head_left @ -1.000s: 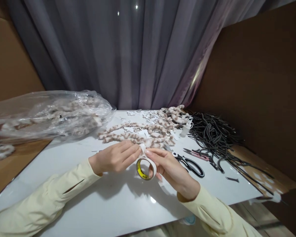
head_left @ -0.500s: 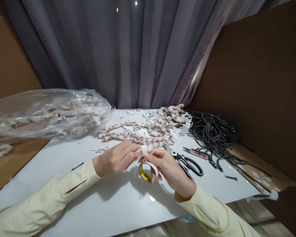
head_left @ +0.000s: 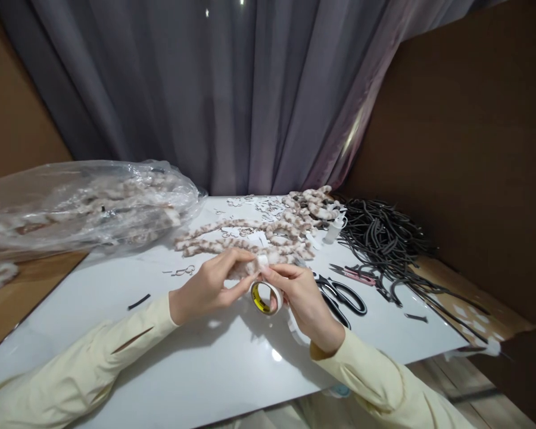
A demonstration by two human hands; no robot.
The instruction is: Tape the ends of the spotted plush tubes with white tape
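Both hands are up over the white surface point(head_left: 170, 363), near mid-frame on my feed. Right hand point(head_left: 310, 301): fingers closed on the tape roll point(head_left: 259, 302), white outside, yellow core, which hangs below the thumb with its hole turned toward me. A fingertip shows through the hole. Left hand point(head_left: 209, 283): thumb and fingers part bent, slightly apart, pinching a pale fuzzy piece point(head_left: 240, 271). White strip point(head_left: 262, 261) sits where the fingertips nearly meet, just above the roll; can't tell from here whether it's stuck to the fuzzy piece. Right behind the hands, mottled fuzzy cords point(head_left: 245, 244) lie across the surface. Just right of the right hand: black-handled scissors point(head_left: 327, 287), then pink snips point(head_left: 360, 276) beyond them. Clear bottle point(head_left: 333, 231) stands farther back, next to the black cord pile point(head_left: 379, 235) at right. Far left, a clear plastic bag point(head_left: 89, 208) with more fuzzy stuff inside. Short black strip point(head_left: 139, 302) lies near the left sleeve. Grey curtain point(head_left: 223, 101) closes the back.
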